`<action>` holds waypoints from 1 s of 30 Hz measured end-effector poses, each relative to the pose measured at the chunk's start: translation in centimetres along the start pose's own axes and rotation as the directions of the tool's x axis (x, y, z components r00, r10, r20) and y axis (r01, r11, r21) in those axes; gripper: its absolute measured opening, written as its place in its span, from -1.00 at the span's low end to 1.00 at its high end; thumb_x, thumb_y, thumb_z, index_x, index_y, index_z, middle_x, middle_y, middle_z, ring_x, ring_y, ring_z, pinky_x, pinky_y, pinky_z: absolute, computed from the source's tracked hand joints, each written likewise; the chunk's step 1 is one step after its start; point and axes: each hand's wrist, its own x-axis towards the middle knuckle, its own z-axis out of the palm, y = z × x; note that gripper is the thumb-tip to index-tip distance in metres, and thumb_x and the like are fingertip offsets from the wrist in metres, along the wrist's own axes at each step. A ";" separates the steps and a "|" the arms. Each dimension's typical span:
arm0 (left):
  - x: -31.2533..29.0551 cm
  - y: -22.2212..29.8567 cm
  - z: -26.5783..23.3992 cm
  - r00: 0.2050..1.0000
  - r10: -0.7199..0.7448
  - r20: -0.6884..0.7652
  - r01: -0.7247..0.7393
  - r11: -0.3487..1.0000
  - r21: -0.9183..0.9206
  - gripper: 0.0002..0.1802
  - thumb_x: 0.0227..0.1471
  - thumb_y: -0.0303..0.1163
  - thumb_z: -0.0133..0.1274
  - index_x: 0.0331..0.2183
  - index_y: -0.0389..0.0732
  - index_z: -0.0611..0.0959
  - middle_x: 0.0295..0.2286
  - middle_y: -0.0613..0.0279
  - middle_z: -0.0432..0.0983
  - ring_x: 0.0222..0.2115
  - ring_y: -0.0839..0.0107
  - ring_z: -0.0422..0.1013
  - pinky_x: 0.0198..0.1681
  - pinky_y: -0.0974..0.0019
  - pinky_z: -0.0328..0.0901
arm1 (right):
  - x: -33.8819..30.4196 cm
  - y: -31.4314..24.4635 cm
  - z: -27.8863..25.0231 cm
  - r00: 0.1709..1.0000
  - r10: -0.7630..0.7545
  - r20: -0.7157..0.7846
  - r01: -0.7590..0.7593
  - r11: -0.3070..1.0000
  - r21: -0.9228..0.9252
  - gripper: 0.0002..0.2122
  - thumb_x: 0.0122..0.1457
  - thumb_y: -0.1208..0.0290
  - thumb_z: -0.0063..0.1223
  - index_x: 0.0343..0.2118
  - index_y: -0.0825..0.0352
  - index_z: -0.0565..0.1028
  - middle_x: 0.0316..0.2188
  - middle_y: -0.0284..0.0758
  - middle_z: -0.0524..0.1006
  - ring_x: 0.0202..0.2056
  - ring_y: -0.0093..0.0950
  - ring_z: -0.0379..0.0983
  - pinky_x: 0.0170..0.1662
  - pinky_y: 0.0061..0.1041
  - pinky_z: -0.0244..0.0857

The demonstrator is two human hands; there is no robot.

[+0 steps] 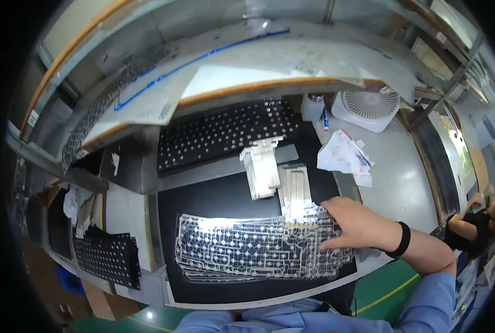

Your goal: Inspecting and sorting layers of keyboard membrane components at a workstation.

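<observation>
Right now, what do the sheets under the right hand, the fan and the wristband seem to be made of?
Sheets: probably thin plastic film; glossy and partly see-through, with bright glare and pale traces.
Fan: likely moulded plastic; smooth, white, with a slatted grille.
Wristband: matte black, perhaps fabric or rubber; I can't tell which.

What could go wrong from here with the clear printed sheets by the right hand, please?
The stack of clear printed sheets has uneven lower edges, so several might slide out of line together.
The bare right hand is over their printed tracks, which could get smudged.
The pile of pale pieces behind looks unevenly stacked and might slip if knocked.
</observation>
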 end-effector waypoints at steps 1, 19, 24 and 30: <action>-0.3 0.3 0.0 1.000 0.012 -0.012 -0.012 1.000 0.021 -0.29 0.13 0.15 -0.13 0.12 -0.20 0.38 0.01 -0.02 0.37 -0.01 0.13 0.36 0.01 0.07 0.28 | -0.1 -0.1 -0.1 1.000 0.018 0.026 -0.017 0.999 -0.034 -0.20 -0.12 -0.08 0.28 0.01 0.54 0.32 -0.12 0.01 0.40 -0.06 -0.06 0.34 0.01 -0.22 0.25; -14.8 -2.8 6.0 0.765 0.516 -0.387 -0.490 0.855 0.170 -0.34 0.19 0.01 -0.14 0.11 -0.32 0.36 0.05 -0.11 0.34 0.06 0.09 0.30 0.15 0.19 0.17 | 6.7 0.1 -4.8 0.974 0.208 -0.087 -0.140 0.862 0.488 -0.14 0.10 -0.14 0.07 0.24 0.50 0.07 0.21 0.05 0.17 0.19 -0.15 0.18 0.18 -0.29 0.15; -37.6 3.4 4.6 0.606 0.604 -0.518 -0.774 0.597 -0.210 -0.57 0.21 -0.27 -0.08 0.03 -0.30 0.43 -0.05 0.08 0.44 0.02 0.33 0.33 0.11 0.25 0.22 | 14.0 2.2 -6.5 0.883 0.454 -0.120 -0.318 0.765 0.560 -0.17 0.18 -0.16 -0.10 0.26 0.49 0.02 0.28 -0.03 0.04 0.28 -0.12 0.00 0.18 -0.02 0.08; -39.7 6.0 -9.8 0.408 0.350 -0.843 -0.911 0.210 -0.354 -0.43 0.23 -0.19 -0.11 0.13 -0.37 0.25 0.10 -0.08 0.24 0.12 0.14 0.21 0.17 0.16 0.16 | 18.1 4.9 -3.8 0.815 0.557 -0.162 -0.302 0.646 0.701 -0.23 0.23 -0.16 -0.24 0.25 0.47 0.05 0.30 0.04 -0.02 0.30 0.00 -0.10 0.22 0.13 -0.15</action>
